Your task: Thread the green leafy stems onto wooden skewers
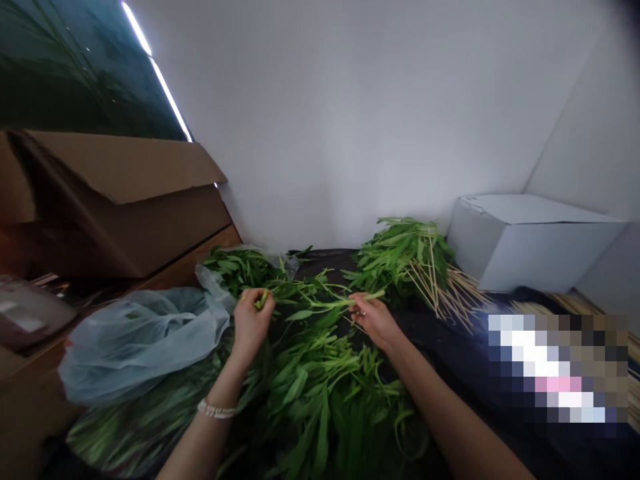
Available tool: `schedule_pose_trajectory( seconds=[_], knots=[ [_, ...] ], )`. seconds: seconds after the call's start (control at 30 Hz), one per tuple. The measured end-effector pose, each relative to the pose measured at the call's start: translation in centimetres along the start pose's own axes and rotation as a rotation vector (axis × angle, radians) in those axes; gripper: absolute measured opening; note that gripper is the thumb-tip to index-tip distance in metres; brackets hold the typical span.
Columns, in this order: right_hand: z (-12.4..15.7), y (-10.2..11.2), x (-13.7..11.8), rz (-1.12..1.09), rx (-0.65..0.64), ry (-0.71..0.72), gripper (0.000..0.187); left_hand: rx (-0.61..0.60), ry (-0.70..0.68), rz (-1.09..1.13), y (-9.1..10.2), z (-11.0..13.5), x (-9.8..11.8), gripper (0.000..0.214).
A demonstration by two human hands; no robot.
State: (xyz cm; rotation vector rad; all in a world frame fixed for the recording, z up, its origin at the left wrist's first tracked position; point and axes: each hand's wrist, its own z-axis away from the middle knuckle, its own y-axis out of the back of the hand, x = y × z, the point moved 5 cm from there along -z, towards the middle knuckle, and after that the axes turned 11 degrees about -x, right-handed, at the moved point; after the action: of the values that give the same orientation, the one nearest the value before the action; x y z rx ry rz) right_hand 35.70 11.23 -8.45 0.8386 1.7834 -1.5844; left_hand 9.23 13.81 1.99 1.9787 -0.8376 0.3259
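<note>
A stem [335, 305] of greens is running roughly level in the middle of the scene, and I am gripping its thick, pale end with my right hand [374, 321], thumb and fingertips closing on it. Its thinner, leafy part is reaching left, toward my left hand [253, 323]; I cannot tell which of the leaves there are belonging to it. With my left fingers I am clasping a short green piece [262, 300], its cut-looking end showing above my curled knuckles. A white bracelet [216, 409] is circling my left wrist.

Just on the near side, between my forearms, a loose heap [323, 393] of leaves and stems is spreading. On the far right a bundle [395, 257] is lying, its thin, pale stalks pointing right and nearer. On the far left more leaves [245, 263] are lying partly in clear plastic.

Left of my left hand, a thin bag [150, 343] is billowing, and nearer, just below it, darker greens [135, 430] are lying. A black sheet [443, 343] is stretching under the greens. Farther out, a cardboard box [150, 220] is standing on the left, flaps spreading, and a white box [530, 247] is sitting at the far right by the wall [350, 120].
</note>
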Motion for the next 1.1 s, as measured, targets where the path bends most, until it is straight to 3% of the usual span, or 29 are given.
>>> schedule_pose_trajectory(
  seconds=[0.1,0.23,0.4,0.57,0.67,0.8,0.97,1.1],
  knots=[
    [-0.3,0.8,-0.4,-0.007,0.028,0.019,0.031,0.011,-0.035,-0.07,1.7,-0.8,-1.3,0.016],
    [-0.2,0.3,-0.1,-0.007,-0.028,0.019,0.031,0.053,-0.04,-0.08,2.9,-1.0,-1.7,0.019],
    [0.0,-0.3,0.2,-0.009,-0.057,0.033,0.03,0.027,0.035,0.094,2.7,-0.3,-0.9,0.021],
    [0.0,-0.4,0.0,0.014,-0.072,0.047,0.029,-0.06,0.047,0.046,2.0,0.7,1.1,0.022],
    [0.1,-0.6,0.1,0.014,-0.082,0.042,0.028,-0.2,-0.101,-0.005,0.8,1.0,3.1,0.014],
    [0.3,-1.0,0.1,0.013,-0.088,0.023,0.028,-0.433,-0.361,-0.093,-2.3,1.8,5.3,0.018],
    [0.6,-1.8,0.0,0.072,-0.124,0.002,0.028,-0.508,-0.396,-0.333,-5.5,2.5,4.9,0.028],
    [0.7,-2.0,0.0,0.113,-0.139,0.015,0.029,-0.582,-0.427,-0.386,-6.3,2.8,4.6,0.027]
  ],
)
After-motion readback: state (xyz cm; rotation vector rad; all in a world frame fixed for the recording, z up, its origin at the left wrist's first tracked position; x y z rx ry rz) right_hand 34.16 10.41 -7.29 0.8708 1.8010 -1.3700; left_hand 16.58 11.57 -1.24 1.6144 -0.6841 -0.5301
